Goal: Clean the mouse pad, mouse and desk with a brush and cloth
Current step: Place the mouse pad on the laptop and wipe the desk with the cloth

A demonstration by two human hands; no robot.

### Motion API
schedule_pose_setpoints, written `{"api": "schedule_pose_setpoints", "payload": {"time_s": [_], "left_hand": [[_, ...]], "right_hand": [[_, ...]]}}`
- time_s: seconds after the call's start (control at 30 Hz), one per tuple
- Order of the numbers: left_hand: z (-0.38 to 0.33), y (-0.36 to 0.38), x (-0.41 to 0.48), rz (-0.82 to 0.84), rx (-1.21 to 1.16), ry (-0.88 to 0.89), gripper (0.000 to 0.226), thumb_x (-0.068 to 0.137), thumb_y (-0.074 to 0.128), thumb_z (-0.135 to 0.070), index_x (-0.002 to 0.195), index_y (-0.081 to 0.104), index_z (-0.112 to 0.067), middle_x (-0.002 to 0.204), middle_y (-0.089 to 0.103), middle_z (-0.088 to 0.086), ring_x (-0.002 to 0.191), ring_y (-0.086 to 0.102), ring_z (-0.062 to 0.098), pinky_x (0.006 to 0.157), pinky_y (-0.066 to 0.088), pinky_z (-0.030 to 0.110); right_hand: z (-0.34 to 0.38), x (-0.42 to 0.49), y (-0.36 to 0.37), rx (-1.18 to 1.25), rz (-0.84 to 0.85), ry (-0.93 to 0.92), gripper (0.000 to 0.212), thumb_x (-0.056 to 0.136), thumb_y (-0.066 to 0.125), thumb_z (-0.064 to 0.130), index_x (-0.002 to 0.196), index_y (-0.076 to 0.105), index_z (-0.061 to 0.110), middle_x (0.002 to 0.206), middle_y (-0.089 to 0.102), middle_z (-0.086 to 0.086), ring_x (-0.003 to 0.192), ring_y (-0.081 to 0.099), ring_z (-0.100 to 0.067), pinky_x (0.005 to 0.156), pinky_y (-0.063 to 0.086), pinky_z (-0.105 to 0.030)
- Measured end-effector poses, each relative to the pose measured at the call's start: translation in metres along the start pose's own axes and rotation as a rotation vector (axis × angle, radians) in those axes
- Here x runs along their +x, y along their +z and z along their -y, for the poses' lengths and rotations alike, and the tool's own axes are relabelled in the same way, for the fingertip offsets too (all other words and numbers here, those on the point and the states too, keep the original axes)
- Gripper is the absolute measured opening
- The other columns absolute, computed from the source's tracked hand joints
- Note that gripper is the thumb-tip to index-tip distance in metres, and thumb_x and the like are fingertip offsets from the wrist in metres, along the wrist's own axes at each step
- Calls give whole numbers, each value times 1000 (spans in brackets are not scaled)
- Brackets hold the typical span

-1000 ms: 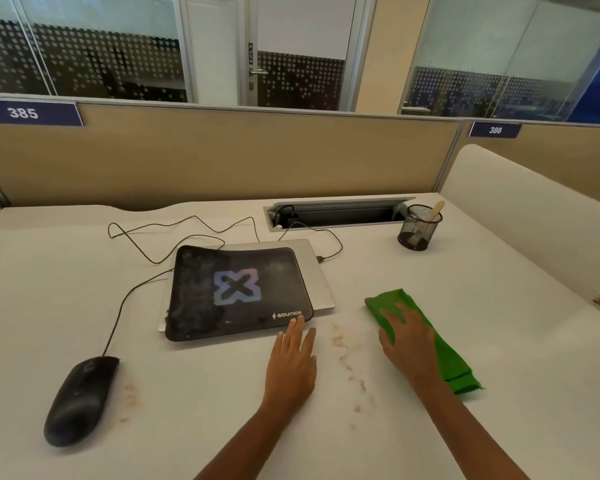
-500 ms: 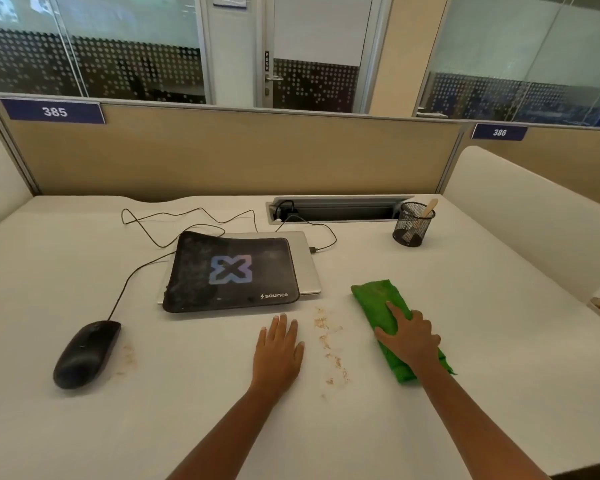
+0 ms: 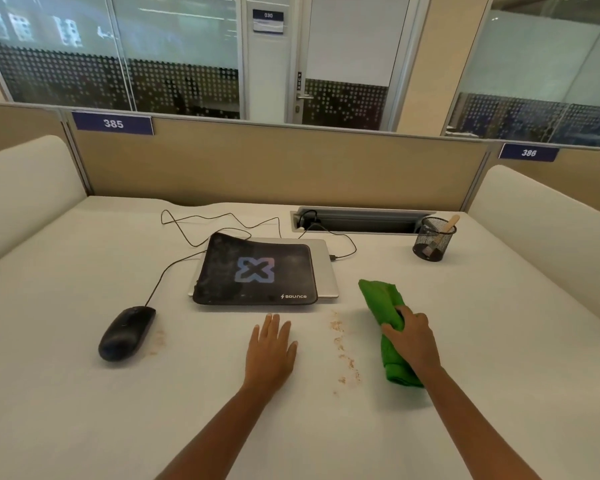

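Fingers [image 3: 411, 315] of our right hand [image 3: 414, 342] gripping green cloth [image 3: 380, 301], left hand [image 3: 271, 353] outspread, flat on white desk [image 3: 84, 410], crumbs [image 3: 342, 344] between, glass partitions [image 3: 174, 64] along top of frame.

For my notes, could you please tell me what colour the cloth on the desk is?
The cloth is bright green, seen best in the head view.

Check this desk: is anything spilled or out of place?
Brownish crumbs trail across the desk between the left hand and the green cloth, with a smaller patch beside the mouse. The mouse pad lies oddly atop a closed laptop.
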State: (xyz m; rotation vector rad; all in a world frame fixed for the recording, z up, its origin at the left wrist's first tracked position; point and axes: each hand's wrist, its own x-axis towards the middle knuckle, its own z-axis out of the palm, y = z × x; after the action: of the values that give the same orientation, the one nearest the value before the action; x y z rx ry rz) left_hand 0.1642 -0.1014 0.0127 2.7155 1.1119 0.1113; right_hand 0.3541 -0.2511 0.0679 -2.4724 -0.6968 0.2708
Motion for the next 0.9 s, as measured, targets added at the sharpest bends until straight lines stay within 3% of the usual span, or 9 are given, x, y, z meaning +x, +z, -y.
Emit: {"api": "schedule_pose_setpoints", "payload": {"time_s": [0.3, 0.5, 0.6, 0.73, 0.9], "left_hand": [[71, -34, -9, -177, 33, -87, 54, 100, 32, -32, 150, 15, -20, 159, 8, 8, 148, 5, 25, 120, 10, 33], [142, -61, -20, -303, 8, -191, 60, 94, 48, -20, 148, 25, -10, 154, 23, 21, 145, 16, 35, 117, 18, 42], [177, -72, -24, -245, 51, -300, 67, 94, 46, -31, 150, 14, -11, 152, 21, 20, 144, 15, 35, 117, 19, 38], [210, -81, -29, -195, 30, -397, 81, 87, 49, -46, 149, 10, -12, 138, 33, 15, 127, 38, 27, 102, 38, 31], [229, -81, -30, -103, -135, -411, 84, 86, 53, -47, 148, 9, -12, 131, 42, 15, 116, 50, 27, 93, 44, 31]], "right_hand": [[91, -43, 44, 1, 105, -165, 52, 87, 55, 34, 134, 39, 20, 120, 43, -14, 105, 53, -30, 91, 48, -39], [164, -69, 89, -40, 153, -247, 54, 86, 54, 36, 136, 38, 23, 127, 41, -12, 112, 50, -29, 96, 46, -39], [195, -81, 111, -70, 173, -270, 54, 85, 54, 37, 135, 37, 24, 124, 41, -10, 110, 50, -28, 95, 47, -41], [226, -96, 137, -97, 186, -259, 55, 85, 52, 38, 136, 36, 24, 123, 40, -9, 110, 50, -27, 94, 47, -41], [254, -108, 161, -97, 154, -224, 55, 86, 52, 38, 136, 36, 23, 124, 39, -10, 110, 48, -29, 94, 47, -42]]}}
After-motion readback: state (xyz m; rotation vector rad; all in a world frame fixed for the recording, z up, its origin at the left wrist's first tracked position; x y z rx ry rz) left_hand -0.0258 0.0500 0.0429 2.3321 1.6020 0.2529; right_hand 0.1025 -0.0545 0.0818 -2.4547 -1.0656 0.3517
